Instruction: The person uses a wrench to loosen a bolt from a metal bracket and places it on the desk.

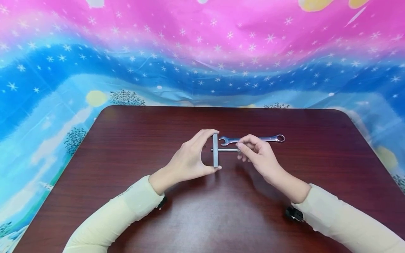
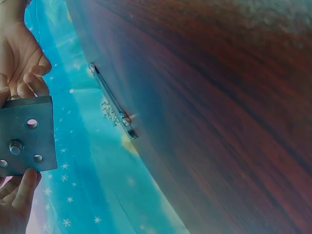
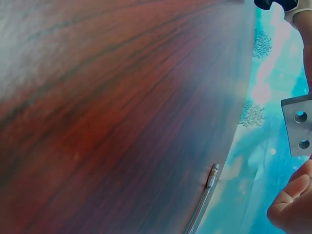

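Note:
My left hand grips a square grey metal plate by opposite edges, thumb on the near edge and fingers on the far one. The plate is held upright above the table. A metal bolt passes through it, and my right hand pinches the bolt's right end, covering its head. In the left wrist view, the threaded bolt tip sticks out of the plate's face among several round holes. The right wrist view catches part of the plate beside my right hand.
Behind my hands, a silver combination wrench lies on the dark red-brown table, its open end to the left. A patterned pink and blue cloth hangs past the table's far edge.

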`<control>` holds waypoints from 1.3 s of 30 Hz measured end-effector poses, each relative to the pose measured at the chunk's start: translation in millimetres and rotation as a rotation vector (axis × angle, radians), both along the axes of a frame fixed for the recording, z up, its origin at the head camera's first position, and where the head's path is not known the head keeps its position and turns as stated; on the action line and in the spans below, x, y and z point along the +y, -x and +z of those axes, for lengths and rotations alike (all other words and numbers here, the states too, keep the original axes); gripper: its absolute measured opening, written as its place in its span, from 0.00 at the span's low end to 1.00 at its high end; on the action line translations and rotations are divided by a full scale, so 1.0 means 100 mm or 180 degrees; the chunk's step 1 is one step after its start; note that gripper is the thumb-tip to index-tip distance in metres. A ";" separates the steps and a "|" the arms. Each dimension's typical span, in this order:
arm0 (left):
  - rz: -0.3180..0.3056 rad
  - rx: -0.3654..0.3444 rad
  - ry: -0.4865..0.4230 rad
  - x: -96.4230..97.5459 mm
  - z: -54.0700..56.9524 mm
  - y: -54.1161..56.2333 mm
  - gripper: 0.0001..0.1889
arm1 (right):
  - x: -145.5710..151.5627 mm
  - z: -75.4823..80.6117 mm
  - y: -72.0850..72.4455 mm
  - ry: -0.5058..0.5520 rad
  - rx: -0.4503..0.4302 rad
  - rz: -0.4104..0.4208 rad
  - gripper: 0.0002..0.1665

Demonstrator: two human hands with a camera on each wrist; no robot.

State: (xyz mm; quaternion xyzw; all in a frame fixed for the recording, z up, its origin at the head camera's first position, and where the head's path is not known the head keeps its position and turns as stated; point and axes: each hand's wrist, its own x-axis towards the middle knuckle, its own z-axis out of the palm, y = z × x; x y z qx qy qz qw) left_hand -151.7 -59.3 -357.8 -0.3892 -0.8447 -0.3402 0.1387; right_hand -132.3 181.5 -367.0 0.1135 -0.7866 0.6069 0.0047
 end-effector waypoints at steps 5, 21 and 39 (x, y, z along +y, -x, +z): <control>0.0024 -0.0013 0.0046 -0.01 0.00 0.00 0.48 | 0.03 0.02 -0.02 -0.0019 0.0064 0.0103 0.11; 0.0016 -0.0042 0.0068 -0.02 0.01 0.02 0.47 | 0.03 0.01 0.00 0.0084 -0.0144 0.0142 0.04; 0.0065 -0.0090 0.0175 -0.09 0.02 -0.04 0.48 | 0.06 -0.01 -0.05 -0.0082 -0.0163 0.0365 0.08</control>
